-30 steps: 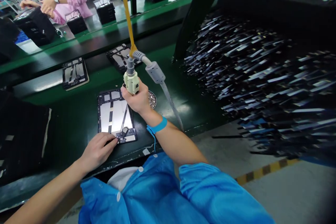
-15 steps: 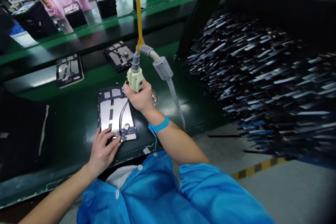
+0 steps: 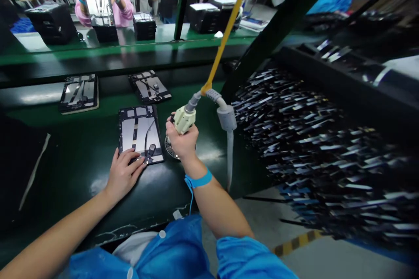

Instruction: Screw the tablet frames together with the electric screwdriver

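left hand [image 3: 123,173]: mine, lying flat with fingers spread on the near corner of the tablet back [image 3: 140,134], not gripping anything
right hand [image 3: 181,138]: wrapped tight round the screwdriver [image 3: 183,119], which tilts over the little screw dish [image 3: 170,148]
tablet back: flat on the green desk [image 3: 81,161], right in front of me, dish just beside it
cord [image 3: 227,24]: yellow, going up from the screwdriver
further back: two more tablet backs [image 3: 79,93] on the desk
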The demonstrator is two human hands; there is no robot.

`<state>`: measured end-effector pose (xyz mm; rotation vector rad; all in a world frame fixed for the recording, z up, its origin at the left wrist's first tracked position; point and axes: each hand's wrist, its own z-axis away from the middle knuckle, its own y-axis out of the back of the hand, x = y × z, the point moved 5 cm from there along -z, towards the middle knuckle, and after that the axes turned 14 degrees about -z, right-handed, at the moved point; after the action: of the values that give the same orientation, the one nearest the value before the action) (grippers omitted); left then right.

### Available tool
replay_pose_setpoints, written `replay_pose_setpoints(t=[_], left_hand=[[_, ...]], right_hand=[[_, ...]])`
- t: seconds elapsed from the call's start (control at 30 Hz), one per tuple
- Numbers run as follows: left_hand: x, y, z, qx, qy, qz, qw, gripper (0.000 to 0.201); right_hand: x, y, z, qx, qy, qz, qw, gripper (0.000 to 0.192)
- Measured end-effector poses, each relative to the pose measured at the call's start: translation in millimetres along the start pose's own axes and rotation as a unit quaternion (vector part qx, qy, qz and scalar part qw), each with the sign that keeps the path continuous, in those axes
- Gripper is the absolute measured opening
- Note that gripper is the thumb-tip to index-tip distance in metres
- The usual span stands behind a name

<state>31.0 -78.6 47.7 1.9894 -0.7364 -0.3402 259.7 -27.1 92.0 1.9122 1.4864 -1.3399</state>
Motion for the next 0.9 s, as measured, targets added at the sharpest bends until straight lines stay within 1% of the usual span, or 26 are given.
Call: replay_pose_setpoints(t=[0.17,0.23,0.37,0.47,0.6,0.8,0.9], left_hand=[[-1,-2.8,2,-0.021,-0.016,0.025,0.999,0.02],[0,-1.4,3,-0.018,-0.014,0.032,0.999,0.021],[1,0.3,1,-0.004,-0.008,0.05,0.999,0.02],[1,-1.2,1,-0.011,-0.009,0.05,0.999,0.02],[-2,-4.5,4,-0.022,0.006,0.04,0.999,0.021],[-4,-8.0,8,-0.035,0.018,0.046,0.998,0.023],[-5,-7.3,8,-0.028,0.023,0.055,0.998,0.021]], right_hand=[[6,1,3,-0.007,-0.027,-0.013,1.0,0.024],[7,0,4,0.0,-0.039,-0.016,0.999,0.026],[4,-2,4,0.005,-0.047,-0.011,0.999,0.023],[2,-1,4,0.005,-0.05,0.007,0.999,0.021],[0,1,5,0.015,-0.059,0.026,0.998,0.021],[-7,2,14,0.029,-0.021,0.014,0.999,0.016],[-4,3,16,0.027,-0.022,0.016,0.999,0.018]])
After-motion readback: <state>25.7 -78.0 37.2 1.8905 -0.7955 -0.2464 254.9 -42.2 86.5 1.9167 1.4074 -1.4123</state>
